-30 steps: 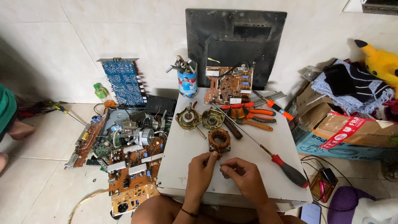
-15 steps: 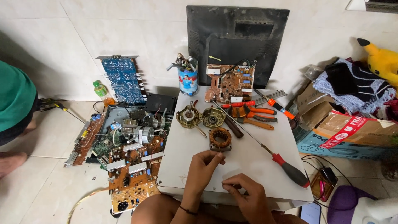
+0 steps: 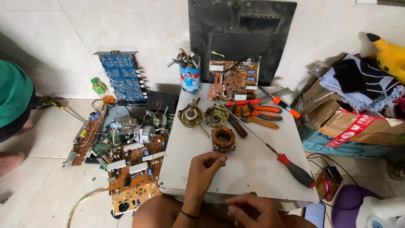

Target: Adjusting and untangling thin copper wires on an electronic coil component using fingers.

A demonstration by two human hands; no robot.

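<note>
A copper-wound motor stator [image 3: 222, 139] sits near the middle of the white table top [image 3: 253, 177]. Just in front of it, my left hand [image 3: 206, 165] has thumb and fingers pinched together on what looks like a fine wire from the stator. My right hand [image 3: 253, 209] is low at the table's near edge, blurred, with its fingers curled. Whether it holds anything is unclear.
Two brass-coloured motor housings [image 3: 191, 115] lie behind the stator, beside orange pliers [image 3: 257, 115] and a brown circuit board [image 3: 234, 80]. A long red-and-black screwdriver [image 3: 295, 169] lies to the right. Circuit boards [image 3: 126, 147] cover the floor on the left. Another person in green [image 3: 14, 97] is at the far left, and boxes [image 3: 354, 126] stand at the right.
My right hand has drawn back from the stator toward my body. My left hand stays pinched just in front of the stator. The person in green has come into view at left.
</note>
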